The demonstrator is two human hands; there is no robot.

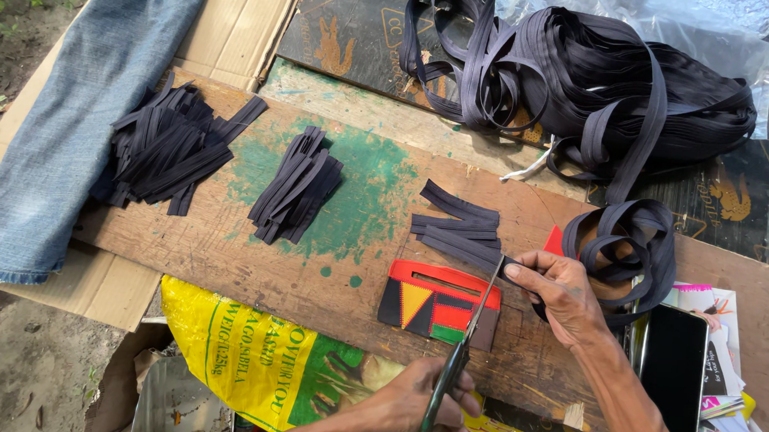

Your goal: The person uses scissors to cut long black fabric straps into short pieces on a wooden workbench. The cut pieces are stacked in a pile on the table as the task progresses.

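Note:
My left hand (pixel 418 406) grips a pair of scissors (pixel 465 347) by the handles, blades pointing up toward a black strap. My right hand (pixel 565 291) pinches the end of that long black strap (pixel 629 233) right at the blade tips. A few cut black strips (pixel 459 224) lie on the wooden board (pixel 224 260) just left of my right hand. Below them sits a red, yellow, green and black template piece (pixel 437 302), under the scissor blades.
Two piles of cut black strips lie on the board, one at the centre (pixel 298 185) and one at the far left (pixel 169 148). A big tangle of black strap (pixel 585 77) sits at the back. Jeans fabric (pixel 83 113), a yellow sack (pixel 263 359) and a phone (pixel 670 371) surround the board.

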